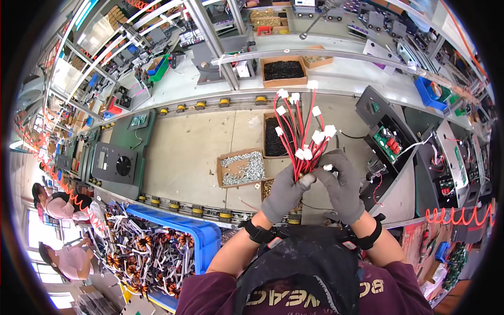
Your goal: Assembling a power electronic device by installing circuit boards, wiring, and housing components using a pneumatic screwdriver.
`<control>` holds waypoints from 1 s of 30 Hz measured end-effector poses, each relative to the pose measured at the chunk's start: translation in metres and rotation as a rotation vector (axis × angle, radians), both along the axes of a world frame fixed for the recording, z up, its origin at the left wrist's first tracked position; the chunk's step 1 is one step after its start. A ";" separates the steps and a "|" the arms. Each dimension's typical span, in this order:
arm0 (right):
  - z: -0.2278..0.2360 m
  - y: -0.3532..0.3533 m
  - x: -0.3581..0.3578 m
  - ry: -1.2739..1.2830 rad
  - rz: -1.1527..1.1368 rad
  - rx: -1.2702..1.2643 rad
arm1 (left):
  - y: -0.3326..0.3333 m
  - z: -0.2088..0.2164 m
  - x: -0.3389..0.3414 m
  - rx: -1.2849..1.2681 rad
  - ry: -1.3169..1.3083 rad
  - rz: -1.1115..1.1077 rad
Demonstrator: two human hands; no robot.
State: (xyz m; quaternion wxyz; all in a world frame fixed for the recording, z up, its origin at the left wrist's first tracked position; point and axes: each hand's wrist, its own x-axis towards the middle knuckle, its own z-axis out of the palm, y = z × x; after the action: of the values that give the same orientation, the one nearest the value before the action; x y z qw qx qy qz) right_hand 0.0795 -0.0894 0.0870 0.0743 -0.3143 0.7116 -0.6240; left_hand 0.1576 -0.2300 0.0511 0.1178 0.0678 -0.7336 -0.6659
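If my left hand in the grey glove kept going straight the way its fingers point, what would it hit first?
Probably the bundle of red wires with white plastic connectors: the left hand already grips it, fingers pointing up and right. Beyond that the gloved right hand sits close, though depth is hard to judge.

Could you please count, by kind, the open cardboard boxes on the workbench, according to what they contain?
Open cardboard box of silver screws: 1
Open cardboard boxes of small black parts: 2
Open cardboard box of brass-coloured parts, partly hidden behind the grey-gloved left hand: 1
Small box at the back, contents unclear: 1
Total: 5
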 end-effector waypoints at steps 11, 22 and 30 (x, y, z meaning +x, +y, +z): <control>0.030 0.007 -0.045 -0.609 0.005 -0.313 | 0.012 0.001 -0.005 0.329 -0.136 -0.045; 0.029 -0.009 -0.039 -0.762 0.116 -0.301 | -0.006 0.001 0.002 0.370 -0.087 0.068; 0.032 -0.015 -0.051 -0.867 0.125 -0.155 | -0.006 -0.003 0.005 0.348 -0.068 0.019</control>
State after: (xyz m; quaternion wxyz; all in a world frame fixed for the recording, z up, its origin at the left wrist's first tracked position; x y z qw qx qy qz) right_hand 0.0289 -0.1046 0.1193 0.3797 -0.0707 0.5452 -0.7441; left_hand 0.1626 -0.2363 0.0484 0.0857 0.1165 -0.6099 -0.7791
